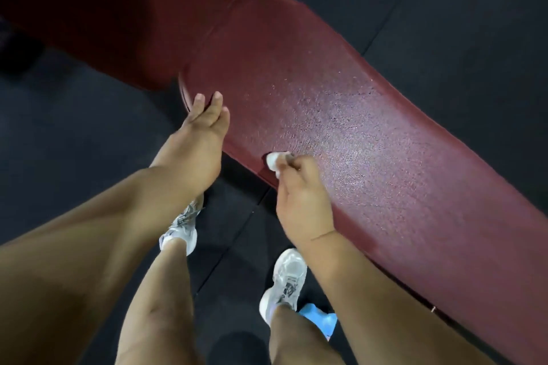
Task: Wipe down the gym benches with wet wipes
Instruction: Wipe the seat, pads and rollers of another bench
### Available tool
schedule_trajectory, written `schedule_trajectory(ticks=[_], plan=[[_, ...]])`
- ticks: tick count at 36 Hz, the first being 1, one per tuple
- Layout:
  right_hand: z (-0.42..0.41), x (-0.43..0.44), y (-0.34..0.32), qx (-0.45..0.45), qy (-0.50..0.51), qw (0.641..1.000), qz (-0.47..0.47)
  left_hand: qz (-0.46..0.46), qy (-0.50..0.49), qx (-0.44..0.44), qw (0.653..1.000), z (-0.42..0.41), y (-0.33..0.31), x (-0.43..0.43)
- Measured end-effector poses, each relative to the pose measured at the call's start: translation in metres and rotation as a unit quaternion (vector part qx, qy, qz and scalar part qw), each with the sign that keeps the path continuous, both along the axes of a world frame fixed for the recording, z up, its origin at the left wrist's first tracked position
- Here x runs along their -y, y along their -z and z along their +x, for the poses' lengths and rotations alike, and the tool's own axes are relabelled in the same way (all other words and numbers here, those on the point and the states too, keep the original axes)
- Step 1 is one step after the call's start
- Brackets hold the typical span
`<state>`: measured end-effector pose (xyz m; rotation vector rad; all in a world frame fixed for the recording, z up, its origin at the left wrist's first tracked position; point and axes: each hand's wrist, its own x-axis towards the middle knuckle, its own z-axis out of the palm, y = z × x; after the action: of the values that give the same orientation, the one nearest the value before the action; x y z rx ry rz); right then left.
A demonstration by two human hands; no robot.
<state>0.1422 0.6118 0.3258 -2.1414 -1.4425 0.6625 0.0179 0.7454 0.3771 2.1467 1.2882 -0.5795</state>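
Maroon textured vinyl desk [341, 104]: right hand [302, 201] pinches a small crumpled white wipe [274, 160] near its edge, left hand [204, 127] spread empty; such a small wad could slip out.

A dark red padded bench [370, 115] is running diagonally from the upper middle toward the lower right, its textured top glistening under the light. A small crumpled white wipe [274, 160] is lying pressed against its near edge. The bench is standing over a dark rubber floor [462, 9], where a light blue object [321, 318] is lying beside it.
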Motion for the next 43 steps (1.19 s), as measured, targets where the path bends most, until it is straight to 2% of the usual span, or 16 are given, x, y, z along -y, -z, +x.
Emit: schedule_trajectory(ticks=[2, 4, 6, 8, 10, 14, 16, 22, 25, 27, 30, 32, 34, 37, 41, 43], plan=[[0.009, 0.003, -0.001, -0.004, -0.093, 0.996, 0.008, 0.018, -0.021, 0.017, 0.999, 0.002, 0.004, 0.005], [0.026, -0.001, -0.001, 0.054, -0.185, 0.981, 0.003, 0.023, -0.049, 0.039, 0.998, 0.002, 0.007, 0.008], [0.045, -0.009, 0.001, 0.092, -0.222, 0.970, 0.025, 0.017, -0.069, 0.051, 0.996, -0.001, 0.009, 0.007], [0.061, -0.025, -0.001, 0.102, -0.204, 0.973, 0.048, 0.009, -0.081, 0.067, 0.994, -0.004, 0.010, 0.005], [0.076, -0.047, -0.001, 0.108, -0.163, 0.980, 0.027, 0.000, -0.095, 0.083, 0.992, -0.007, 0.012, 0.004], [0.094, -0.088, 0.003, 0.132, -0.042, 0.990, 0.027, 0.027, -0.117, 0.124, 0.985, -0.011, 0.021, 0.000], [0.088, -0.099, 0.004, 0.139, -0.038, 0.989, 0.034, 0.032, -0.126, 0.124, 0.984, -0.018, 0.025, -0.004], [0.056, -0.076, 0.008, 0.093, -0.263, 0.956, 0.085, 0.097, -0.108, 0.137, 0.980, -0.025, 0.030, -0.019], [0.066, -0.083, 0.009, 0.128, -0.344, 0.924, 0.107, 0.096, -0.134, 0.150, 0.975, -0.024, 0.035, -0.022], [0.083, -0.100, 0.010, 0.171, -0.321, 0.923, 0.128, 0.127, -0.138, 0.170, 0.967, -0.023, 0.040, -0.024], [0.112, -0.133, 0.011, 0.229, -0.176, 0.945, 0.154, 0.172, -0.140, 0.191, 0.956, -0.028, 0.049, -0.024], [0.120, -0.152, 0.011, 0.231, -0.102, 0.960, 0.124, 0.188, -0.153, 0.217, 0.946, -0.030, 0.055, -0.024], [0.111, -0.160, 0.012, 0.227, -0.086, 0.963, 0.121, 0.208, -0.153, 0.233, 0.938, -0.031, 0.059, -0.024], [0.074, -0.153, 0.015, 0.208, -0.169, 0.950, 0.159, 0.238, -0.154, 0.257, 0.924, -0.032, 0.067, -0.025], [0.037, -0.122, 0.018, 0.144, -0.398, 0.892, 0.162, 0.264, -0.162, 0.291, 0.905, -0.033, 0.079, -0.021], [0.042, -0.118, 0.017, 0.135, -0.458, 0.866, 0.146, 0.271, -0.164, 0.300, 0.900, -0.033, 0.082, -0.020]])
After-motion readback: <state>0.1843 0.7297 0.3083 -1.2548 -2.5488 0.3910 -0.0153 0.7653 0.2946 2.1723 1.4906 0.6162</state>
